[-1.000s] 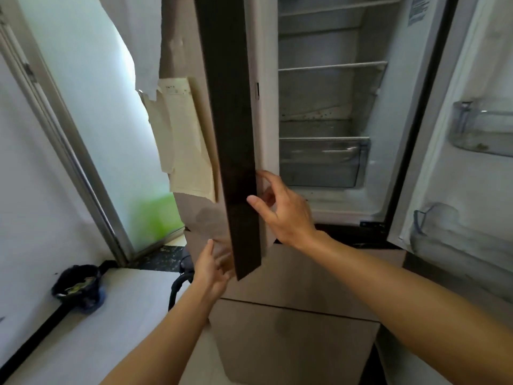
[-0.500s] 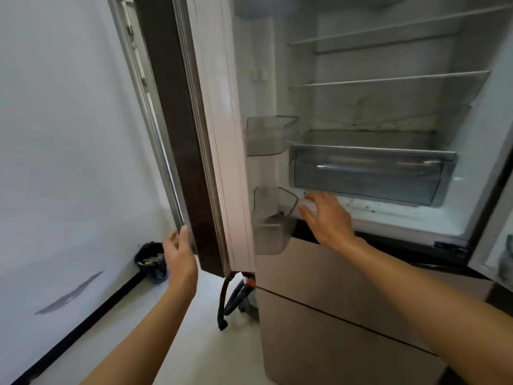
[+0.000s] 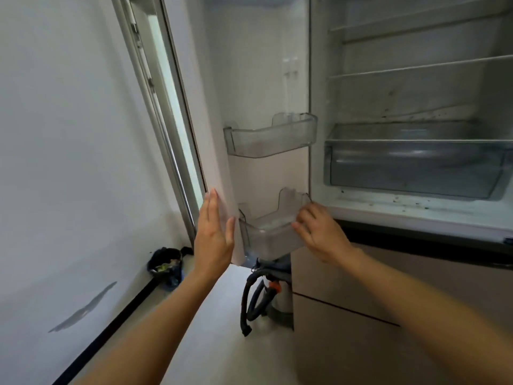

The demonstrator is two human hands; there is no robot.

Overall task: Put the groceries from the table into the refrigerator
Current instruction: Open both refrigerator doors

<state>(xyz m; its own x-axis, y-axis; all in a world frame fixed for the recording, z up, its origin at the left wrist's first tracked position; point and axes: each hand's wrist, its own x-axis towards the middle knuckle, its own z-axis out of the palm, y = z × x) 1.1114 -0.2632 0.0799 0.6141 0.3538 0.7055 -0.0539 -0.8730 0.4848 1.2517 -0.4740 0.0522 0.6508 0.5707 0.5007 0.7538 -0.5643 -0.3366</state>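
Refrigerator [image 3: 416,101]: it stands open straight ahead, upper compartment in view; no groceries are seen inside or in the hands.
Left hand [image 3: 213,234]: open and flat, fingers together, palm against the free edge of the left door [image 3: 249,79] near its lower corner; it grips nothing.
Right hand [image 3: 319,232]: fingers loosely curled, their tips touching the front wall of the lower door bin [image 3: 266,232]; whether they really clamp it, I cannot tell.
Door bins: two, both of clear plastic, one above the other; the upper door bin [image 3: 272,137] is well apart from both hands.
Open room: the left door is swung wide toward the wall [image 3: 69,134]; between its edge and the wall there is a narrow strip with a metal frame [image 3: 155,87].
Shelves: two wire shelves visible, and one clear drawer [image 3: 416,165] below them.
Lower fronts: two beige panels under the open compartment.
Floor [image 3: 208,315]: one dark hose [image 3: 249,301] below the door, one small dark pot [image 3: 165,263] in the corner by the wall.
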